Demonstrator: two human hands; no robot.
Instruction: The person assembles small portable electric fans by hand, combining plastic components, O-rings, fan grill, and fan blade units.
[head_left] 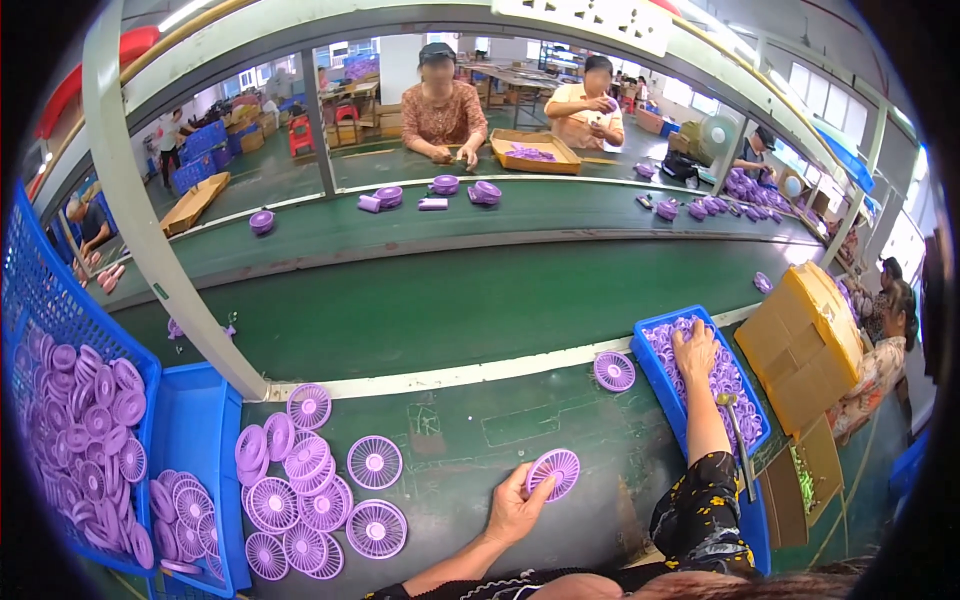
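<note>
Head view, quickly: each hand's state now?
Left hand: closed on a purple grille.
Right hand: at small purple parts in the blue tray; grip unclear.

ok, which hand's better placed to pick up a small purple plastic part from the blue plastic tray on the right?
Right, I'd say: the right hand is at the blue plastic tray, over the small purple plastic parts. The left hand holds a round purple slatted grille, away from that tray.
</note>
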